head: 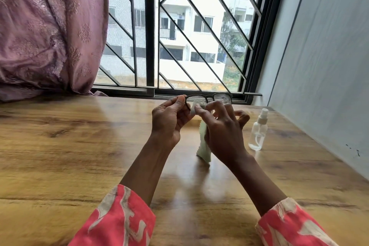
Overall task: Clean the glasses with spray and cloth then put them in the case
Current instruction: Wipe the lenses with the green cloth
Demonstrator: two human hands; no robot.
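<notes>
Head view: glasses held up between both hands above the wooden table.

Left hand pinching the frame's left end; right hand pressing pale cloth to the left lens, fingers curled around it. Spray bottle standing just right of the hands.

My arms are bare from the wrists to well up the forearms. I wear loose coral-pink sleeves, the left sleeve and right sleeve both printed with cream, brush-like streaks. My hands show no rings, watch or bangles.
</notes>
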